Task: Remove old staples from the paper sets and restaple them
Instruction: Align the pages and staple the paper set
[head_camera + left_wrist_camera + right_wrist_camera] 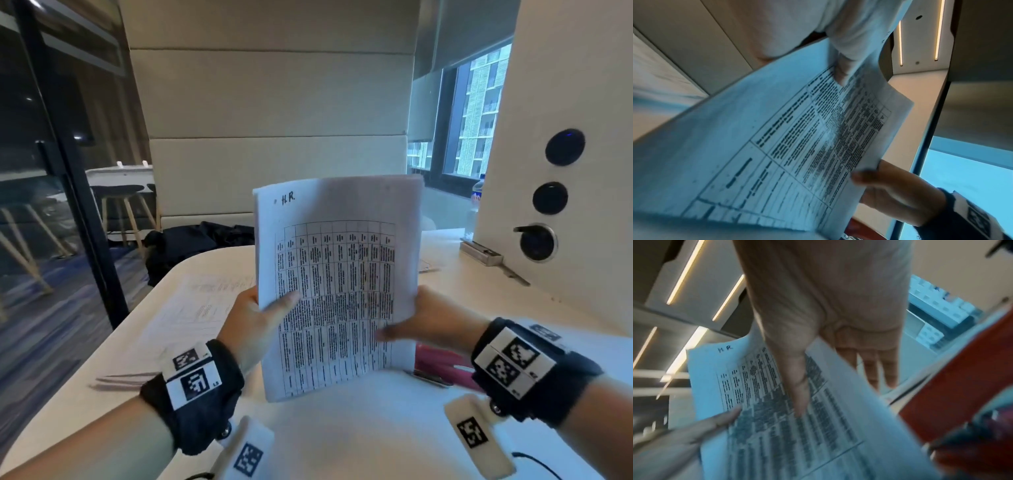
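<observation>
I hold a paper set (337,274) upright above the table, its front page a printed table with "H.R." handwritten at the top left. My left hand (263,315) grips its left edge, thumb across the front. My right hand (421,325) pinches the right edge, thumb on the print and fingers behind the sheets. The same paper set (797,146) fills the left wrist view, with the left thumb (842,71) on it. In the right wrist view the right thumb (797,386) lies on the paper set (777,418). A red stapler (442,366) lies on the table under my right hand.
More printed sheets (205,308) lie flat on the white table (342,438) at the left. A metal box (479,253) sits by the right wall panel with round sockets (537,241). A dark bag (198,240) lies beyond the table's far edge.
</observation>
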A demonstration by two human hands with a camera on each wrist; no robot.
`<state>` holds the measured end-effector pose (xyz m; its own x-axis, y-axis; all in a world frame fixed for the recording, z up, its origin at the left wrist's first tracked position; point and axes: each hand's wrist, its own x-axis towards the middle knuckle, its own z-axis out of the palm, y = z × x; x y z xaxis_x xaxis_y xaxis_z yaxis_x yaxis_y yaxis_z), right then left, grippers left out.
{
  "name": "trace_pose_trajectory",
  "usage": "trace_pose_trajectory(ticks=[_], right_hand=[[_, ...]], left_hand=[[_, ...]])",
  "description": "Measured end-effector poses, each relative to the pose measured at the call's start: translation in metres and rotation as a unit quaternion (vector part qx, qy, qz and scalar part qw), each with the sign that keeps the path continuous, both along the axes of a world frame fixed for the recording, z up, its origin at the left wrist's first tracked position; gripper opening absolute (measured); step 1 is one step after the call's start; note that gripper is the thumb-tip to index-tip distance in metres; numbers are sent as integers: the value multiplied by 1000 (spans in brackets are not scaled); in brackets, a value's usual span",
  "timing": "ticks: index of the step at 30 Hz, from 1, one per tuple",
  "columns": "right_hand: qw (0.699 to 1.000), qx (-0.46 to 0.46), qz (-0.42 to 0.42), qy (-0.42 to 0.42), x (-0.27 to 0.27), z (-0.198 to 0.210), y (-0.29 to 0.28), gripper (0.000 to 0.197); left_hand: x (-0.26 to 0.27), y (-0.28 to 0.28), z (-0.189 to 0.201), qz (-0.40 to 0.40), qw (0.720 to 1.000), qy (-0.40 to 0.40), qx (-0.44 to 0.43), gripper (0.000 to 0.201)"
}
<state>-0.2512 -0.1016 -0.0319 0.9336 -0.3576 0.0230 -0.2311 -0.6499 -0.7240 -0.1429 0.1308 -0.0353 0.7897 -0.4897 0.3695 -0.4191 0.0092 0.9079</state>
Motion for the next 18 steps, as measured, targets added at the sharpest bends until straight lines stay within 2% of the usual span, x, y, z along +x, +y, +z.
trace_pose_trajectory(ticks=[1,3,5,7,8,9,10,11,12,13,14,16,18], right_hand=[[994,-85,18,70,-2,1,-6,68],[954,-228,51,188,-8,-1,-15,60],[910,-326,55,249,-10,-5,-23,44],[891,-361,57,267,-10,-10,-32,29],[896,-353,57,265,-10,-9,-37,30],[912,-321,49,252,-11,-8,-43,30],[942,-256,29,215,-12,-5,-47,27],[977,-150,5,152,-13,0,-48,25],[997,-29,-14,73,-14,4,-48,26],[997,64,-36,-5,-13,10,-47,31],[990,104,-67,-69,-13,19,-44,39],[967,94,-140,-189,-11,41,-33,46],[905,134,-153,-374,-9,68,-15,35]], left_hand=[[5,0,-2,12,1000,6,-4,14],[11,-1,-4,26,999,26,-14,12],[12,-1,-5,28,998,49,-27,3],[12,0,-5,26,997,68,-35,1],[13,1,-5,28,996,74,-37,4],[14,2,-6,30,996,71,-34,7],[15,3,-6,35,997,66,-29,8],[15,4,-7,39,997,60,-26,7],[15,4,-7,41,997,57,-25,6],[16,4,-7,42,997,54,-26,7],[15,4,-6,41,997,54,-27,12],[13,1,-4,39,997,61,-24,20],[8,-2,-1,31,997,63,-15,32]])
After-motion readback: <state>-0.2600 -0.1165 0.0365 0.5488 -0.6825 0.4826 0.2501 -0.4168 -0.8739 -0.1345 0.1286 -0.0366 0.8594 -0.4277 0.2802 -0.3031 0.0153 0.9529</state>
